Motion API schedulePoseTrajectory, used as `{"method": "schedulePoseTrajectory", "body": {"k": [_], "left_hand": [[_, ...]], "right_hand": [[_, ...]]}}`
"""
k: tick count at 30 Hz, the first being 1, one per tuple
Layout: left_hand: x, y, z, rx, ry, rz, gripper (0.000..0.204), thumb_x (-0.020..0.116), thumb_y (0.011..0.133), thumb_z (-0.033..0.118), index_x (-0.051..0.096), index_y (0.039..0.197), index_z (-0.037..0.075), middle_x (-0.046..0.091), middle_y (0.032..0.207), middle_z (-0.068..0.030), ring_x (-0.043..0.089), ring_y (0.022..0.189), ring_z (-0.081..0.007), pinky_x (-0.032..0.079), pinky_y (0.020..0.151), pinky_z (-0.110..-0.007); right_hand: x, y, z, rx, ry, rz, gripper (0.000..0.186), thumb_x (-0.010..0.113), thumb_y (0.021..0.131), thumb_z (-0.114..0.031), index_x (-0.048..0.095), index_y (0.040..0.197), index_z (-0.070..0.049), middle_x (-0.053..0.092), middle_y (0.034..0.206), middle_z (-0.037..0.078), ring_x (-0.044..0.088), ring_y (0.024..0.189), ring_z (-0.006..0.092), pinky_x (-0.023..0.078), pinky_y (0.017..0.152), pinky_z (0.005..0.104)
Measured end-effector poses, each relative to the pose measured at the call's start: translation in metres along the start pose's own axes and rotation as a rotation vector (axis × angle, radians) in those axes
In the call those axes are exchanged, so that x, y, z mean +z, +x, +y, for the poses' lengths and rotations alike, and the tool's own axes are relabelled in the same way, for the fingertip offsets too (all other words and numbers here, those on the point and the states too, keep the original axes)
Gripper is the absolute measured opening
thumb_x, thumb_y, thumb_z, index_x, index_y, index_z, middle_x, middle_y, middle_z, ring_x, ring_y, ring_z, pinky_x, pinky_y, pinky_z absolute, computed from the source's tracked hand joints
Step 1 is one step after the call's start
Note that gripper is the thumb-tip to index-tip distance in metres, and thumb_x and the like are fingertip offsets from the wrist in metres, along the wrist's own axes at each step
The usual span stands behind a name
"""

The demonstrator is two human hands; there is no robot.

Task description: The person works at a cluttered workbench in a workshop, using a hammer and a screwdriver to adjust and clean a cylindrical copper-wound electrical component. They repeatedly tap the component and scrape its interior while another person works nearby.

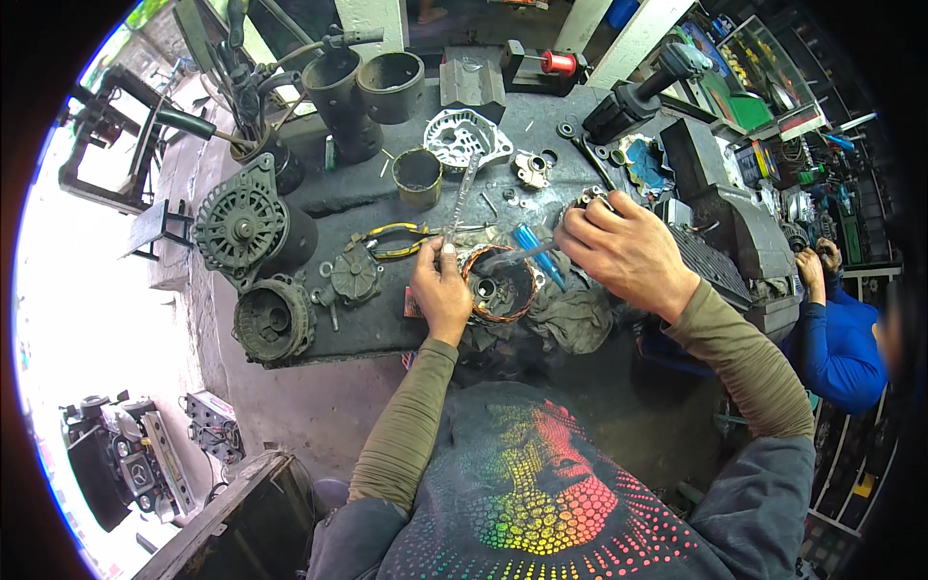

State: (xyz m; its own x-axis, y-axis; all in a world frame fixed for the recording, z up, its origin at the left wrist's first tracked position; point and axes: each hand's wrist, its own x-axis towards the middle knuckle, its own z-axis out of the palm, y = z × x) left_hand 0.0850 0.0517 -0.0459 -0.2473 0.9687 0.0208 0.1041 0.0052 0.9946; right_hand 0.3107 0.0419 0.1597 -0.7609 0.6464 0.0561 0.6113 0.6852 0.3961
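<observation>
My left hand [443,288] is closed, pinching a long, thin silvery strip [465,193] that points away from me. It lies against the left side of a round housing with a copper winding ring [503,317]. From the right, my right hand [628,253] grips a grey rod-shaped tool [522,254], its end reaching over the copper ring. The tool's exact kind is unclear, as the fingers cover its handle. A blue tube-like thing [537,253] lies beside the ring, and a crumpled grey rag [572,317] is under its right side.
Yellow-handled pliers [394,242], an alternator [244,224] and a round housing [274,319] lie to the left. Beyond stand dark cylinders [391,85] and a silvery end housing [462,137]. An impact wrench [633,101] stands far right. A person in blue [841,338] works at right.
</observation>
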Motion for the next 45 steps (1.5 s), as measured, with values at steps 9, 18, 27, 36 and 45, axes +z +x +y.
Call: {"method": "schedulePoseTrajectory", "body": {"k": [9,18,27,36,45], "left_hand": [[-0.001,0.001,-0.004,0.026,0.032,0.012,0.018,0.061,0.107,0.012,0.068,0.110,-0.005,0.072,0.095,-0.0105,0.064,0.083,-0.0171,0.051,0.077,-0.034],[0.002,0.003,-0.003,-0.010,0.006,0.013,0.016,0.062,0.106,0.011,0.070,0.109,-0.003,0.071,0.095,-0.0050,0.060,0.083,-0.0117,0.050,0.077,-0.030],[0.002,0.003,-0.003,-0.008,0.017,0.020,0.016,0.060,0.107,0.012,0.067,0.107,-0.003,0.066,0.085,-0.0060,0.057,0.073,-0.0144,0.048,0.069,-0.033],[0.007,0.006,-0.005,0.007,0.002,0.023,0.017,0.061,0.107,0.013,0.067,0.106,-0.003,0.067,0.085,-0.0078,0.058,0.074,-0.0150,0.049,0.070,-0.034],[0.000,0.003,-0.008,-0.008,0.003,0.000,0.019,0.060,0.108,0.014,0.067,0.111,-0.003,0.070,0.091,-0.0071,0.061,0.079,-0.0150,0.051,0.074,-0.033]], "right_hand": [[-0.001,0.007,0.004,-0.108,-0.088,0.014,0.016,0.067,0.085,-0.022,0.069,0.098,-0.014,0.064,0.104,-0.002,0.062,0.101,0.0142,0.047,0.090,0.0320],[0.002,0.011,0.012,-0.164,-0.084,-0.006,0.017,0.068,0.084,-0.023,0.069,0.099,-0.015,0.064,0.105,-0.003,0.060,0.105,0.0148,0.046,0.093,0.0338],[0.004,0.010,0.013,-0.171,-0.108,0.028,0.015,0.069,0.085,-0.023,0.069,0.098,-0.016,0.064,0.104,-0.003,0.060,0.105,0.0151,0.046,0.093,0.0351],[0.006,0.007,0.009,0.076,-0.148,-0.109,0.014,0.069,0.086,-0.020,0.070,0.097,-0.012,0.063,0.096,-0.001,0.062,0.097,0.0147,0.045,0.083,0.0326],[0.007,0.007,0.012,-0.101,-0.163,0.050,0.012,0.068,0.086,-0.023,0.070,0.092,-0.014,0.064,0.096,0.000,0.063,0.094,0.0156,0.047,0.083,0.0332]]}}
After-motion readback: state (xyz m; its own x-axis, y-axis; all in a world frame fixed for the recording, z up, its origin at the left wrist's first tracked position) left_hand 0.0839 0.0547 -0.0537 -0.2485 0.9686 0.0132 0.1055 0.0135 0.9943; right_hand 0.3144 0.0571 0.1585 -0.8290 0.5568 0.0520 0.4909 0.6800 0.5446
